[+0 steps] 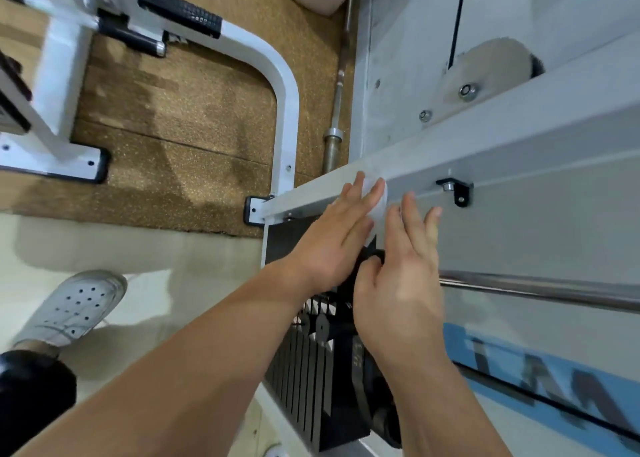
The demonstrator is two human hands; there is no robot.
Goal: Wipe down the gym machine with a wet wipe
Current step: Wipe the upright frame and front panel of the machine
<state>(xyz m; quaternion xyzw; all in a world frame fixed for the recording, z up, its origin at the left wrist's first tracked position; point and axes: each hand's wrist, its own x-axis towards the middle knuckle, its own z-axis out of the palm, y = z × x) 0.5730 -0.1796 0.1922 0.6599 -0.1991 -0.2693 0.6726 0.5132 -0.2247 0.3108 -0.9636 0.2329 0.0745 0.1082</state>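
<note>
Your left grip (332, 242) lies with straight fingers, pressing the wet wipe (380, 204) flat against the gym machine (554, 235). Nothing pinches the wipe, so it may slide out or bunch. Your right grip (405, 283), flat and spread, rests just beside it. Beyond its fingertips, the black bracket (457, 190) could snag the wipe or a finger.

On the machine panel (554, 235), a blue band (502, 349) carries large dark letters, too blurred to read. No other text, number or brand legible.
</note>
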